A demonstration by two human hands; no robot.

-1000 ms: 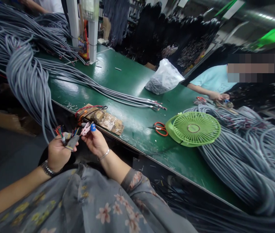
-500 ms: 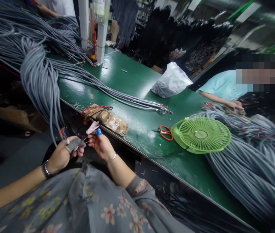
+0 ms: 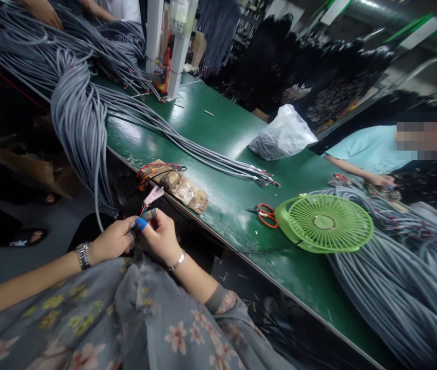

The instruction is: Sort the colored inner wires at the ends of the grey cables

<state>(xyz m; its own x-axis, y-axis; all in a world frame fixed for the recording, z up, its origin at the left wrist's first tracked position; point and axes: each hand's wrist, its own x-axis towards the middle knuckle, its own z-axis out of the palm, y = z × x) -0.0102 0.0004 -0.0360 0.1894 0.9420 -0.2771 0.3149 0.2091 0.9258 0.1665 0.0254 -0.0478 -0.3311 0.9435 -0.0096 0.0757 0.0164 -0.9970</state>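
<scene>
My left hand (image 3: pixel 112 239) is closed around the end of a grey cable (image 3: pixel 97 205) in front of my lap. My right hand (image 3: pixel 162 237) meets it, thumb and fingers pressed together at the cable's thin coloured wires (image 3: pixel 143 210). A blue cover (image 3: pixel 140 223) sits on my right thumb, and greyish wrapping shows on a finger. The exact pinch point is hidden between the hands. Just above the wires, by the table edge, is a pale pink clip-like piece (image 3: pixel 154 195). Beside it lies a taped board (image 3: pixel 187 191) with red and orange wires.
A thick bundle of grey cables (image 3: pixel 77 110) hangs over the green table's (image 3: pixel 233 226) edge at left. Red-handled scissors (image 3: pixel 267 216) and a green fan (image 3: pixel 324 222) lie to the right, near more cables (image 3: pixel 391 288). Behind are a plastic bag (image 3: pixel 283 134) and a co-worker (image 3: pixel 368 149).
My hands have come together and my right hand has turned over, its thumb now on top. The view has shifted slightly, and another person's hand appears at top left.
</scene>
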